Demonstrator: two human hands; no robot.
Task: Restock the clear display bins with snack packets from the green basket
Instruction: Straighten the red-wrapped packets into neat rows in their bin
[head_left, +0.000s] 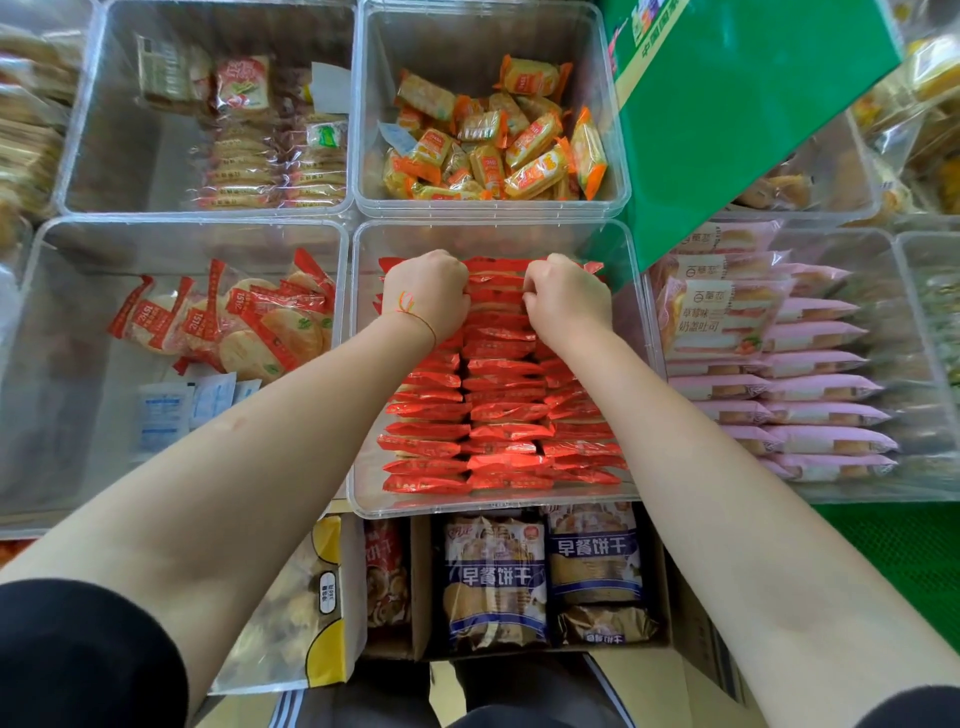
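A clear bin (363, 499) in the middle holds several rows of red snack packets (498, 410) stacked on edge. Both my hands reach into its far half. My left hand (423, 293) has its fingers curled down among the red packets at the back left row. My right hand (566, 296) is curled the same way over the back right rows, fingertips hidden in the packets. A green basket (930, 566) edge shows at the lower right, its contents out of view.
Other clear bins surround it: orange-yellow packets (493, 140) behind, round crackers in red-trimmed wrappers (234, 317) left, pink packets (810, 384) right. A green carton (737, 114) leans over the back right. A cardboard box with blue-labelled biscuit packs (540, 577) sits below the bin.
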